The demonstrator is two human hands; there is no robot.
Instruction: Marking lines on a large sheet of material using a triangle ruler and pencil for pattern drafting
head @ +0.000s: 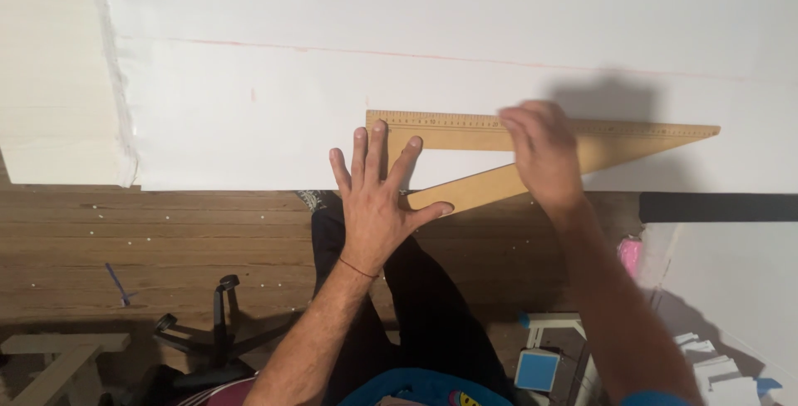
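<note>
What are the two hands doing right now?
Left hand: open, fingers spread, pressing flat on the wooden triangle ruler lying on the white board.
Right hand: on the ruler's top edge, blurred; its grip cannot be told.

tan wood set square (499, 157); white foam sheet (349, 90)

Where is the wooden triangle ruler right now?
The wooden triangle ruler lies flat on the white sheet, centre-right in the head view, under the left hand and right hand.
</note>
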